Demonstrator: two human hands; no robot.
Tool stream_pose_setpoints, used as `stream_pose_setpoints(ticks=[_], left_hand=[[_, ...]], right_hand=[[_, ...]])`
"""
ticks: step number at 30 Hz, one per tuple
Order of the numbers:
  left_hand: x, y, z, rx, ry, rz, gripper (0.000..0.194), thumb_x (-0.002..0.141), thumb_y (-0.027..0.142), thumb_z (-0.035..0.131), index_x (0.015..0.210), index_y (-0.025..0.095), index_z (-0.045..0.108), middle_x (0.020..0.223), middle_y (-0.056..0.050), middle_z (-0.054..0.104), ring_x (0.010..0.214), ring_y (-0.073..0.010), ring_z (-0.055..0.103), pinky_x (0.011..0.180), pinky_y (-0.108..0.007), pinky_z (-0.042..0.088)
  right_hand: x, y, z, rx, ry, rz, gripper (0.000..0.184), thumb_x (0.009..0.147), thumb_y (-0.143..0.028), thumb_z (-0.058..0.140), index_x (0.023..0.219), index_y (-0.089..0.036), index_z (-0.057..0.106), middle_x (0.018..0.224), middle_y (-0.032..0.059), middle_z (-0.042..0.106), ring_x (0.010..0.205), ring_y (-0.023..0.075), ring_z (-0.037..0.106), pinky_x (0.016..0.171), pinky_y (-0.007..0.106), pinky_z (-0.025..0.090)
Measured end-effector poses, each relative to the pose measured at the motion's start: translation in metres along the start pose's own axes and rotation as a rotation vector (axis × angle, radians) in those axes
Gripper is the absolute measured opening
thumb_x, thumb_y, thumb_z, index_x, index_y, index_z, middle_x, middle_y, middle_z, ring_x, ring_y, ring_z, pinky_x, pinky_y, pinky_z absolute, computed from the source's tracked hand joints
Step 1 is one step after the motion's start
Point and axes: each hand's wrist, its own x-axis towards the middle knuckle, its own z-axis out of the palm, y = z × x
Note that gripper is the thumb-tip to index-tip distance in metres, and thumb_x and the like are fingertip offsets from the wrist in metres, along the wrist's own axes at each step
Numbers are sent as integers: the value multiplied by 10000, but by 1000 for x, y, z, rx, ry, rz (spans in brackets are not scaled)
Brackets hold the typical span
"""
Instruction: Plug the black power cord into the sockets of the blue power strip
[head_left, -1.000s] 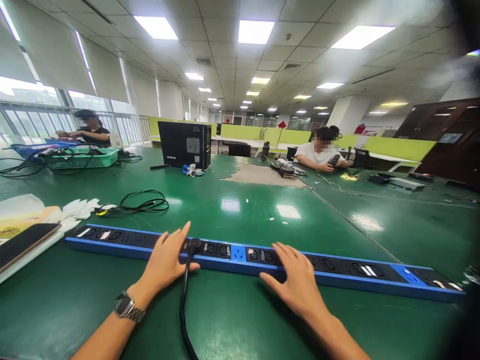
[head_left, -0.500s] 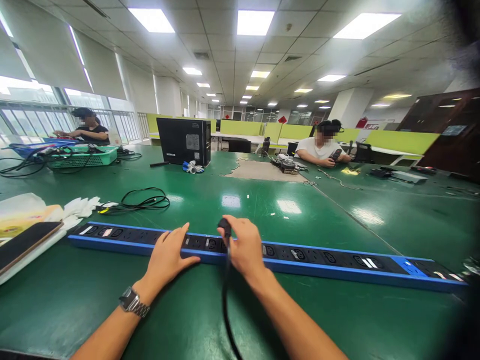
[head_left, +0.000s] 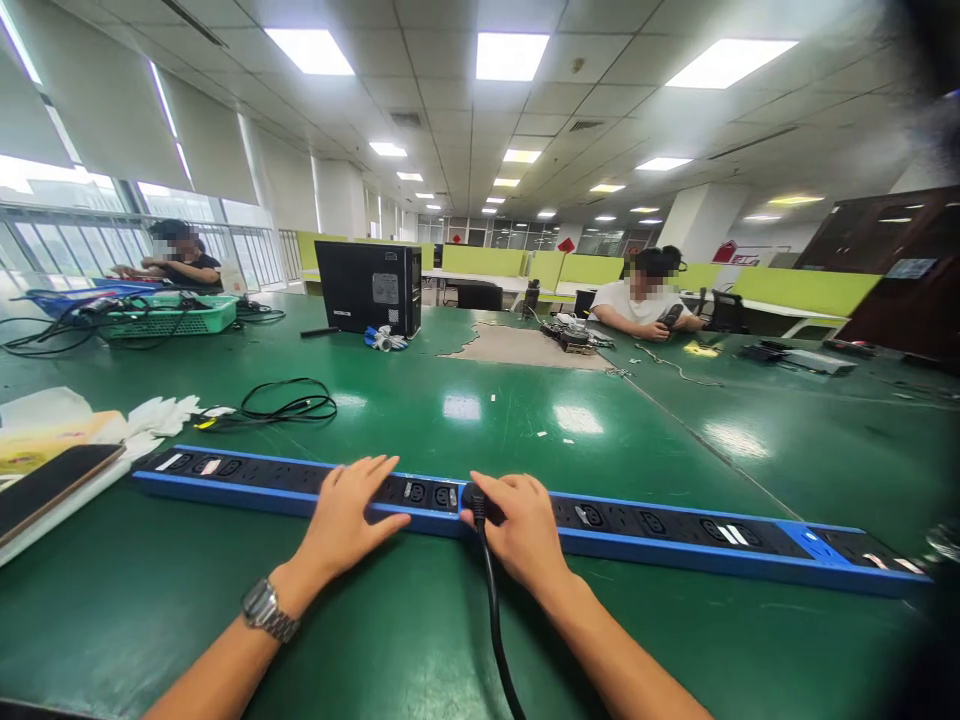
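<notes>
A long blue and black power strip [head_left: 660,528] lies across the green table [head_left: 480,420] in front of me. My left hand [head_left: 346,518] rests flat on it with fingers stretched out, pressing it down left of the middle. My right hand [head_left: 521,528] is closed round a black plug [head_left: 474,498] that sits in a socket near the strip's middle. The plug's black cable [head_left: 496,630] runs down toward me between my forearms. A metal watch [head_left: 266,610] is on my left wrist.
A coiled black cable [head_left: 289,405] and white gloves [head_left: 161,415] lie behind the strip at left, beside a dark phone [head_left: 45,485] on papers. Farther back stand a black computer case [head_left: 369,288] and a green basket [head_left: 169,315]. Two people sit at the table's far side.
My right hand took the plug from the socket beside my left hand, lifted it, and has brought it down into a socket further right. My left hand stayed on the strip.
</notes>
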Motion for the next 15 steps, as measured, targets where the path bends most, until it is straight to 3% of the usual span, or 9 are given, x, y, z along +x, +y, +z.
stream_pose_setpoints(ticks=[3,6,8,10,12,15], left_hand=[[10,40,16,-127,9,147,643,803,426,682,1381,249,461,1377,-116,552,1246,-293,506,1052,-502,367],[22,81,38,-229,19,197,502,836,300,660,1319,262,531,1271,-82,639,1158,-261,570,1018,-476,403],[29,93,45,-307,87,170,336,876,225,593,1209,261,615,1156,-52,703,1074,-230,620,983,-442,436],[30,88,42,-382,226,99,266,910,239,542,1156,244,643,1102,-52,724,1028,-212,642,946,-399,467],[26,66,29,-400,355,9,291,923,318,530,1178,225,633,1123,-74,716,1033,-219,644,926,-381,483],[9,21,7,-329,380,-93,359,912,419,532,1187,211,634,1104,-87,720,999,-237,654,902,-385,491]], right_hand=[[-12,13,1,-79,10,80,760,716,-451,724,1368,-153,473,1229,134,640,1139,288,543,1051,497,335],[-21,23,3,-173,4,90,730,711,-444,727,1339,-149,500,1352,139,567,1240,303,489,1076,492,313],[-24,24,5,-204,-4,84,700,722,-484,713,1317,-167,525,1363,132,561,1247,305,487,1065,489,324],[-24,23,6,-219,-2,92,707,727,-546,693,1307,-173,539,1360,132,563,1246,312,488,1049,487,337],[-23,21,7,-224,4,101,707,738,-587,668,1302,-176,549,1354,131,568,1246,314,488,1045,487,337],[-21,19,7,-217,18,121,668,770,-610,622,1285,-189,569,1339,127,583,1237,313,498,1036,486,339]])
